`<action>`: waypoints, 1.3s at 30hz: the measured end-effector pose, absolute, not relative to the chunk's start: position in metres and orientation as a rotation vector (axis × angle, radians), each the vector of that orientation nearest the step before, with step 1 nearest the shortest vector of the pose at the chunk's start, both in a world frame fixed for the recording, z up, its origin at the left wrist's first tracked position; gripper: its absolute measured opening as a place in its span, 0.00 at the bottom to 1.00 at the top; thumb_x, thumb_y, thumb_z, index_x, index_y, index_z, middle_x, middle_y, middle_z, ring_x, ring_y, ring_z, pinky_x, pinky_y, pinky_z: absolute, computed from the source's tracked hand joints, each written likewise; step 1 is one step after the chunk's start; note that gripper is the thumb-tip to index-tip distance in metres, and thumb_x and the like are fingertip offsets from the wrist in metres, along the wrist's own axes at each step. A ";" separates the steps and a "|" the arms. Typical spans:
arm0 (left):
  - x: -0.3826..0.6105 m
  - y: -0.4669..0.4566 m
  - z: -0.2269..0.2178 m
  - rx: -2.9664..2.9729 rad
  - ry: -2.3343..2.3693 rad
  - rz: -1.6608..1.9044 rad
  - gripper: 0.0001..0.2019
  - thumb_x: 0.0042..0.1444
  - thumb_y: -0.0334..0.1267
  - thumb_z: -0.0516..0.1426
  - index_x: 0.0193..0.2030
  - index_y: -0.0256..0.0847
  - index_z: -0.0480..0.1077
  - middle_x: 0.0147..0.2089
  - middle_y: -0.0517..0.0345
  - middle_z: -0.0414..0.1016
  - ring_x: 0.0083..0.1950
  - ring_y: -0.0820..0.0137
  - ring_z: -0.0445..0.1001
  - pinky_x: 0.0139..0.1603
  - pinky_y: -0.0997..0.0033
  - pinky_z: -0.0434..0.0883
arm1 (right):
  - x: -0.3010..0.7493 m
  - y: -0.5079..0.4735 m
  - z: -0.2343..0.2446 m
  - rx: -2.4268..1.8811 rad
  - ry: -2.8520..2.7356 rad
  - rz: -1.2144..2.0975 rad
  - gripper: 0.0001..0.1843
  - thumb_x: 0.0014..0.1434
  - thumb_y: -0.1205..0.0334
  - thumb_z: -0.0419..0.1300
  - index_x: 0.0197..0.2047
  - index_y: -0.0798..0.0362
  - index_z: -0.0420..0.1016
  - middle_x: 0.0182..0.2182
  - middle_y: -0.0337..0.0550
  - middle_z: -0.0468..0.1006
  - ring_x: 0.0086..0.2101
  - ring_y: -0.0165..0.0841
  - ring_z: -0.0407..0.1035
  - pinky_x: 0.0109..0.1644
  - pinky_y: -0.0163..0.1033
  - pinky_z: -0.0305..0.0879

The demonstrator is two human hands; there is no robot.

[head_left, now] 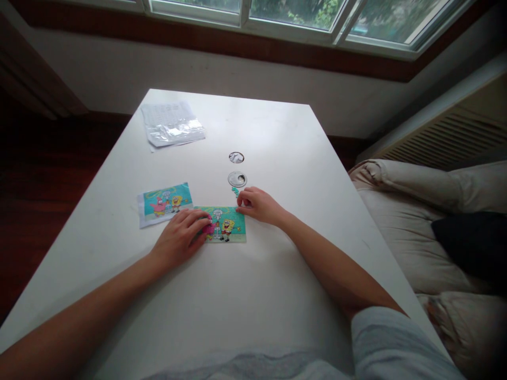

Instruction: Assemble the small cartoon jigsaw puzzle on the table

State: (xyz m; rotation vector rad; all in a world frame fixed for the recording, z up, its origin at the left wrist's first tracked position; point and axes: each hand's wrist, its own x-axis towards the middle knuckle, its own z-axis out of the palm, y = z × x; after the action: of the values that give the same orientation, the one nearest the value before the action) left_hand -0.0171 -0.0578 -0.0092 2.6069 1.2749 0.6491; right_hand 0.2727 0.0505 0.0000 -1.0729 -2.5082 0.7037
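Observation:
A small cartoon jigsaw puzzle (226,226) lies flat on the white table (253,295). My left hand (181,237) rests on the puzzle's left part, fingers stretched out flat on it. My right hand (258,205) is at the puzzle's upper right corner, fingers curled in a pinch on a small teal puzzle piece (236,191). A printed picture card (165,203) with the same cartoon lies just left of the puzzle.
A clear plastic bag with a paper sheet (171,124) lies at the table's far left. Two round cable holes (236,169) sit behind the puzzle. A sofa with cushions (428,221) stands along the right; a window runs along the far wall.

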 end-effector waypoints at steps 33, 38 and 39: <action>0.002 -0.060 0.008 2.660 1.384 0.532 0.14 0.69 0.39 0.56 0.59 0.44 0.72 0.61 0.47 0.74 0.60 0.55 0.71 0.63 0.47 0.70 | 0.284 0.007 -0.011 -1.179 -2.472 0.353 0.24 0.63 0.52 0.67 0.60 0.47 0.74 0.48 0.50 0.73 0.49 0.45 0.64 0.54 0.49 0.62; 0.019 -0.044 0.024 2.729 1.248 0.414 0.16 0.67 0.38 0.58 0.61 0.44 0.71 0.63 0.47 0.73 0.63 0.55 0.70 0.65 0.48 0.69 | 0.283 0.002 -0.012 -1.193 -2.471 0.303 0.20 0.66 0.52 0.65 0.59 0.47 0.75 0.49 0.51 0.73 0.50 0.45 0.64 0.55 0.50 0.61; 0.023 -0.039 0.025 2.745 1.214 0.402 0.17 0.67 0.39 0.58 0.62 0.44 0.70 0.63 0.48 0.73 0.63 0.55 0.70 0.65 0.48 0.69 | 0.284 0.001 -0.013 -1.195 -2.466 0.294 0.20 0.66 0.51 0.64 0.59 0.47 0.75 0.49 0.51 0.73 0.50 0.45 0.64 0.55 0.50 0.61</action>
State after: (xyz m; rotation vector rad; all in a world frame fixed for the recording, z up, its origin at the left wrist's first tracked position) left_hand 0.0234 -0.0393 0.0250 2.7447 1.2137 0.4020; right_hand 0.2837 0.0011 -0.0128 -1.1954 -2.4664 0.2942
